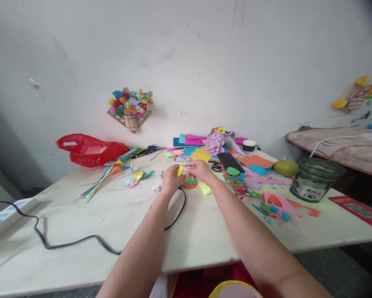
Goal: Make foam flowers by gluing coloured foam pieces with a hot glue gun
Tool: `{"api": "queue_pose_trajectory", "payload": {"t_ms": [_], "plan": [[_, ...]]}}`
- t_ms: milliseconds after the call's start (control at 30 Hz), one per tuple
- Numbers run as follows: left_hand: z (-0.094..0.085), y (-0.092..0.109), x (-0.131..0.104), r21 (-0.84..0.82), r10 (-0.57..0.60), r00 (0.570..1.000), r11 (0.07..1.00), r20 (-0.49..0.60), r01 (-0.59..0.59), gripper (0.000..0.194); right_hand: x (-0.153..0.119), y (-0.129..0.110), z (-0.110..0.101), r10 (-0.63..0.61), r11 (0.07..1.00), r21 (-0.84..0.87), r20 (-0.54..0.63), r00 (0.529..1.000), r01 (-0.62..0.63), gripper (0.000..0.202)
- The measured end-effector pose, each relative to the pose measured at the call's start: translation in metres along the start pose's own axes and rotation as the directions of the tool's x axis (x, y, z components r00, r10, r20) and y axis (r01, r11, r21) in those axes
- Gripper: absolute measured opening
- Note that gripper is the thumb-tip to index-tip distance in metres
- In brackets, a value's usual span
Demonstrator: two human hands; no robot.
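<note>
My left hand is closed around a small yellow craft piece, which looks like foam or paper. Right against it, my right hand is closed in a pinch at the piece's edge; something small and whitish shows at its fingertips, too small to name. Below the hands lie orange and green cut-outs. Just left of my left hand sits a white object, partly hidden, near a black cable. A bright yellow-green piece lies under my right wrist.
Flower stems and cut-out flowers lie left, by a red plastic bag. Coloured sheets, scissors and scraps cover the right. A green jar stands far right. A power strip lies left.
</note>
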State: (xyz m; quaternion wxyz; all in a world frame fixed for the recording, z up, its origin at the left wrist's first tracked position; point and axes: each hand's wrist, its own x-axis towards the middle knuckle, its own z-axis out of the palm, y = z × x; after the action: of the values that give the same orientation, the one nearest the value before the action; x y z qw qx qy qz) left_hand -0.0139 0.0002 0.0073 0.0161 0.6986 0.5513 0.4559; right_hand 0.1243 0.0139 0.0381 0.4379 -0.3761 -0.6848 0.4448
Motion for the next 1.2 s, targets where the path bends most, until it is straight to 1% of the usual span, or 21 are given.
{"api": "queue_pose_trajectory", "payload": {"t_ms": [67, 133, 233, 300, 367, 500, 600, 700, 867, 1067, 1200], "plan": [[0.0, 0.001, 0.0, 0.008, 0.006, 1.0, 1.0, -0.002, -0.006, 0.032, -0.001, 0.001, -0.003, -0.017, 1.0, 0.02, 0.061, 0.998, 0.016, 0.025], [-0.001, 0.004, 0.0, 0.011, 0.019, 1.0, 1.0, 0.016, -0.019, 0.032, -0.002, 0.004, -0.008, -0.054, 0.998, 0.041, 0.15, 0.987, 0.049, 0.026], [-0.003, 0.009, -0.001, 0.016, 0.045, 0.996, 0.999, 0.08, -0.046, 0.032, -0.004, 0.009, -0.019, -0.087, 0.995, 0.063, 0.28, 0.956, 0.072, 0.029], [-0.003, 0.012, -0.001, 0.036, 0.049, 0.992, 0.998, 0.114, -0.053, 0.032, -0.004, 0.01, -0.024, -0.076, 0.997, 0.054, 0.319, 0.945, 0.062, 0.031], [-0.003, 0.014, -0.002, 0.071, 0.022, 0.992, 0.997, 0.123, -0.031, 0.03, -0.003, 0.011, -0.025, -0.065, 0.998, 0.029, 0.301, 0.951, 0.058, 0.031], [-0.003, 0.014, -0.002, 0.181, -0.107, 0.99, 0.979, 0.096, 0.088, 0.024, -0.002, 0.006, -0.016, -0.095, 0.995, -0.015, 0.165, 0.982, 0.099, 0.023], [-0.004, 0.012, -0.002, 0.262, -0.183, 0.981, 0.952, 0.067, 0.16, 0.029, -0.001, 0.002, -0.009, -0.1, 0.993, -0.045, 0.098, 0.99, 0.105, 0.018], [-0.005, 0.012, -0.002, 0.308, -0.219, 0.975, 0.931, 0.047, 0.195, 0.033, -0.001, 0.001, -0.006, -0.1, 0.994, -0.046, 0.077, 0.992, 0.104, 0.015], [-0.006, 0.013, -0.002, 0.31, -0.221, 0.974, 0.931, 0.056, 0.193, 0.032, 0.001, 0.006, -0.009, -0.113, 0.992, -0.047, 0.089, 0.99, 0.117, 0.015], [-0.009, 0.009, -0.001, 0.263, -0.18, 0.977, 0.954, 0.116, 0.145, 0.027, -0.001, 0.005, -0.014, -0.164, 0.982, -0.064, 0.188, 0.968, 0.179, 0.021], [-0.01, 0.012, -0.002, 0.256, -0.143, 0.976, 0.962, 0.164, 0.097, 0.026, -0.004, 0.004, -0.013, -0.15, 0.979, -0.105, 0.211, 0.966, 0.175, 0.02]]}}
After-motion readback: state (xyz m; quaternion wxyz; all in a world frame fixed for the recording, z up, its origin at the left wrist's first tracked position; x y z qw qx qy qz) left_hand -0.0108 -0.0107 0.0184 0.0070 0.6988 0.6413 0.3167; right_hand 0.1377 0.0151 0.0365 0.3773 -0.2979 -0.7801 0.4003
